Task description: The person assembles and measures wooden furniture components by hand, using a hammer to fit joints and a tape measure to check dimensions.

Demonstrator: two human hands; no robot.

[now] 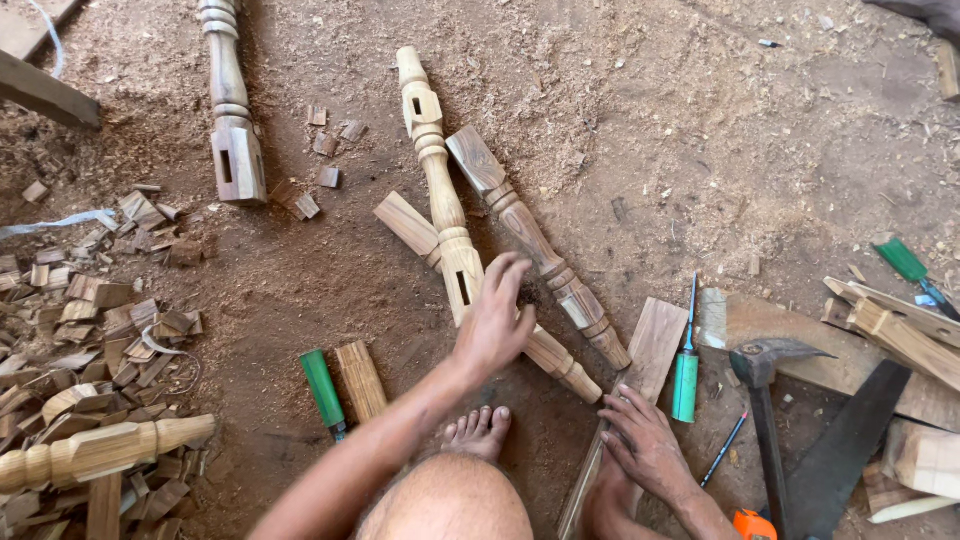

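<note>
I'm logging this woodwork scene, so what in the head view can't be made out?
- Pale turned wooden leg: its lower end is hidden under the left hand.
- Flat wooden board: its near end is covered by the right hand.
- Orange tool: cut off by the bottom edge.
- Green-handled chisel: its blade tip is too small and dusty to make out.

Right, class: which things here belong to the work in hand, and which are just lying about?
In hand: left hand on the pale turned leg; right hand on a flat board.

Lying about: hammer, green-handled chisel, saw, wood chips.
</note>
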